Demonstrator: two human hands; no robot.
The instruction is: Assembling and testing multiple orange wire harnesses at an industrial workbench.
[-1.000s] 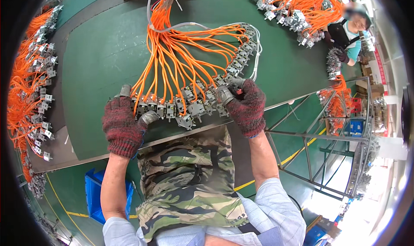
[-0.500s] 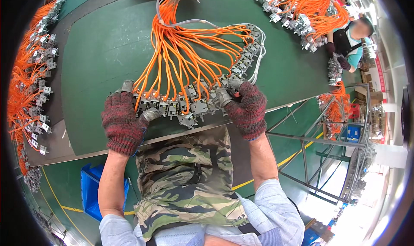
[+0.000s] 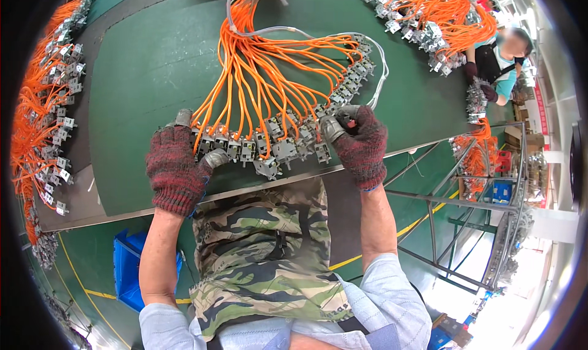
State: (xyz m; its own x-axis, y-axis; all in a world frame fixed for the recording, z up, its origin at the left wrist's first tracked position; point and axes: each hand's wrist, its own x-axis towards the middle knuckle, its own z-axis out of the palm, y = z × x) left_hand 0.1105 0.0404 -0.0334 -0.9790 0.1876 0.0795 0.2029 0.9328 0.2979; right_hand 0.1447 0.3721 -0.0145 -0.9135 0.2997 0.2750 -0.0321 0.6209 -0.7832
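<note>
A fan of orange cables [image 3: 245, 74] spreads over the green tabletop, each ending in a small grey metal block. The blocks form a curved row [image 3: 283, 149] near the table's front edge. My left hand [image 3: 176, 166], in a dark red knitted glove with grey-taped fingertips, grips the row's left end between thumb and fingers. My right hand [image 3: 360, 148], gloved alike, is closed beside the right part of the row. Its taped thumb and fingers come together near the blocks, and what they pinch is hidden. White thin tubing [image 3: 384, 68] loops past the far right end.
More bundles of orange cables with metal blocks lie along the left side [image 3: 46, 117] and at the far right [image 3: 441, 25]. A co-worker [image 3: 505, 62] handles blocks there. A metal frame rack [image 3: 438, 227] stands right of the table; a blue bin [image 3: 130, 270] sits below left.
My right hand has shifted slightly right and away from the row, and the blocks by its fingertips show more. The white tubing has swung outward to the right. My left hand stays nearly in place.
</note>
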